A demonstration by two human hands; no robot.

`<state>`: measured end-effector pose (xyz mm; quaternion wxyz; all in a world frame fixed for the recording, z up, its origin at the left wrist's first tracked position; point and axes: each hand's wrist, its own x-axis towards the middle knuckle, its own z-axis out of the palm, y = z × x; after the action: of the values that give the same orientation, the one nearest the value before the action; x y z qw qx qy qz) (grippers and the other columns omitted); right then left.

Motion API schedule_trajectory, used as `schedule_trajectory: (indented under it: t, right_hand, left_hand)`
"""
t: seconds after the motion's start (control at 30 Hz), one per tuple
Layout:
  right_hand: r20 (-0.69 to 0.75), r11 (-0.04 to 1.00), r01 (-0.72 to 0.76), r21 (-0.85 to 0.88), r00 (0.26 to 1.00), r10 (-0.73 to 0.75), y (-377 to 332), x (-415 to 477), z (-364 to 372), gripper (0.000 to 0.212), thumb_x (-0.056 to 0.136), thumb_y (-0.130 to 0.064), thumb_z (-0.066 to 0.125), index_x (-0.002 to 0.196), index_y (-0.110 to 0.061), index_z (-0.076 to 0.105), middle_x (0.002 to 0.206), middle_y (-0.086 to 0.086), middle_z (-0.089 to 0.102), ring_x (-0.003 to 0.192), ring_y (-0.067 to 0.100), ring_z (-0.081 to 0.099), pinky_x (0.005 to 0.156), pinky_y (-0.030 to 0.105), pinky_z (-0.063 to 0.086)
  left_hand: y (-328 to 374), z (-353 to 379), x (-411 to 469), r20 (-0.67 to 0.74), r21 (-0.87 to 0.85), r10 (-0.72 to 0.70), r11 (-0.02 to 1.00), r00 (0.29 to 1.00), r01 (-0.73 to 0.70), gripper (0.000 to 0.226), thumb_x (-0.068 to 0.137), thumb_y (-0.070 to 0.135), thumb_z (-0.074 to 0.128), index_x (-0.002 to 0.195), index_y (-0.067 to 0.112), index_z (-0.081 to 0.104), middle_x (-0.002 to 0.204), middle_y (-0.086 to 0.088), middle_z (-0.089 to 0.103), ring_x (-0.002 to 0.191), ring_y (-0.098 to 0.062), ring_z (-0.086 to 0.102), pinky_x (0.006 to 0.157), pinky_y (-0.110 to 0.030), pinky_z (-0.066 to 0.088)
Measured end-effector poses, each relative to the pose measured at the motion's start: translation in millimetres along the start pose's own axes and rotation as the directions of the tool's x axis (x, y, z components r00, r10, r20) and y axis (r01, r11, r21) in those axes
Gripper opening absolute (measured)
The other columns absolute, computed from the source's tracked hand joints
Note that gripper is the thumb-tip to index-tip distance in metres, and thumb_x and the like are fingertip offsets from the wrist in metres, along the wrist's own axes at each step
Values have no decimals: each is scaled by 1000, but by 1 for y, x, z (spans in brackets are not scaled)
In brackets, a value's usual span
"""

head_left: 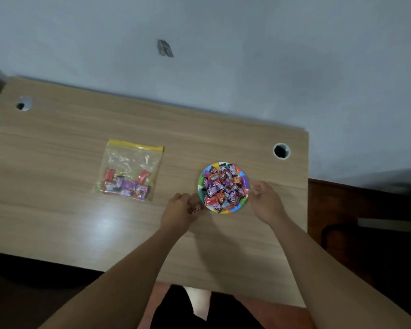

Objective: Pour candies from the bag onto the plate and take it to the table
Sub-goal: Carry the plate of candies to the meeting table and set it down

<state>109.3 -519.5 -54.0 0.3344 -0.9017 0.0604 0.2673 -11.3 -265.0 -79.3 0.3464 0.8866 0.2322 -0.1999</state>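
So the small round paper plate with the multicoloured rim (223, 187) sits on the light wood-grain table (57, 210), toward its right end, heaped with red and purple wrapped candies (224, 186). Wrapper text is too blurry to read. Left hand (179, 210) is curled at the plate's left edge, pinching one loose wrapped candy (197, 207). Right hand (265, 200) has its fingers loosely bent at the right rim. The clear zip bag with a yellow seal strip (129, 170) lies flat well to the left, seal pointing away, a few candies inside.
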Motion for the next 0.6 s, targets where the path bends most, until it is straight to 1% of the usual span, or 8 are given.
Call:
schedule_trajectory:
  t: [0.13,0.2,0.27,0.33,0.4,0.47,0.53,0.6]
  right_hand:
    - [65,998,-37,46,997,34,7,13,-1,46,97,-36,64,136,-13,70,136,5,74,124,24,72,104,35,54]
    - [88,999,-34,40,996,31,15,22,1,52,88,-42,58,130,-17,76,124,-3,81,117,16,76,95,30,59]
    - [112,999,-29,38,993,24,23,30,6,52,85,-41,55,125,-18,79,116,-6,84,110,10,77,78,16,54]
    - [115,999,-29,41,993,24,22,32,6,56,81,-44,51,122,-19,80,110,-6,84,104,9,78,68,11,47]
    - [124,998,-37,45,992,31,23,35,7,56,83,-45,49,123,-19,79,110,-5,84,101,10,77,66,11,44]
    - [129,998,-40,53,991,32,21,36,6,55,86,-43,50,126,-19,78,114,-5,83,103,11,77,68,12,46]
    - [140,997,-30,72,990,20,21,36,7,62,82,-49,45,126,-21,78,114,-5,83,103,12,76,70,17,48]
    - [148,996,-24,81,989,12,22,35,8,64,79,-51,40,122,-24,78,111,-7,82,101,14,75,71,24,48]
  left_hand:
    - [4,9,-3,-78,-54,-48,998,996,44,24,78,21,86,92,9,70,93,-3,57,93,-36,68,77,-40,55]
    - [9,9,-6,-148,-142,-135,983,980,114,18,81,21,86,82,14,69,86,1,54,90,-34,66,81,-38,54]
    - [16,6,-9,-220,-277,-227,947,949,162,24,84,25,86,74,20,64,80,3,60,85,-27,66,79,-35,53]
    - [25,3,-8,-239,-399,-254,906,937,144,22,83,30,87,83,16,70,85,0,71,82,-21,69,74,-32,55]
    - [36,0,-4,-215,-457,-240,881,947,120,27,84,34,87,93,13,73,91,-2,75,83,-18,70,71,-28,54]
    - [49,-2,1,-208,-470,-222,877,953,102,27,86,32,86,97,11,73,94,-4,75,86,-19,70,75,-34,56]
    - [58,-2,8,-205,-459,-189,885,960,76,24,86,25,85,99,9,73,95,-5,74,87,-21,70,80,-38,57]
    - [63,1,14,-192,-444,-165,894,967,64,24,85,26,88,96,13,72,95,-1,69,84,-16,67,77,-32,55]
